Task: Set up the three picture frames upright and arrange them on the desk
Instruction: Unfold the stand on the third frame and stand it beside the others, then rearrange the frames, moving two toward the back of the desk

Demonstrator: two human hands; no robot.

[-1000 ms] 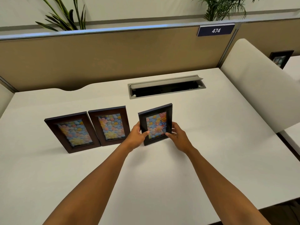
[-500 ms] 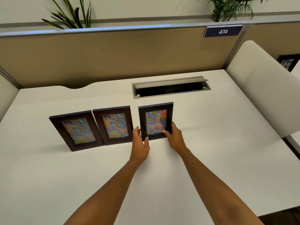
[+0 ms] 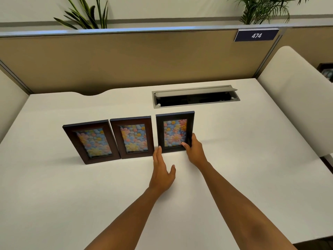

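Two bare forearms reach in from the near edge over the white desk (image 3: 54,204). Left hand (image 3: 162,170) flat and loose, fingers together and extended, thumb spread aside, holding nothing; its fingertips (image 3: 159,148) lie just at the lower left corner of the right frame (image 3: 174,131), whether touching it or only beside it cannot be told. Right hand (image 3: 193,150) grips that frame's lower right corner, thumb on the front of the border, fingers wrapped behind the edge. Three picture frames in all, standing upright in one row across the middle of the desk, each dark brown with a print of pastel flowers. Left frame (image 3: 91,141) leans back and is turned slightly, its right edge touching or nearly touching the middle frame (image 3: 132,137). Middle frame stands just beside the right frame, a narrow gap between them. Right frame sits a little farther back than the other two. Beyond them, one grey cable slot (image 3: 196,96) set into the desk, lid propped open. Behind it, one tan partition (image 3: 126,60) with one dark number plate (image 3: 256,35) reading 474. Two plants (image 3: 84,13) rise above the partition, one left, one right
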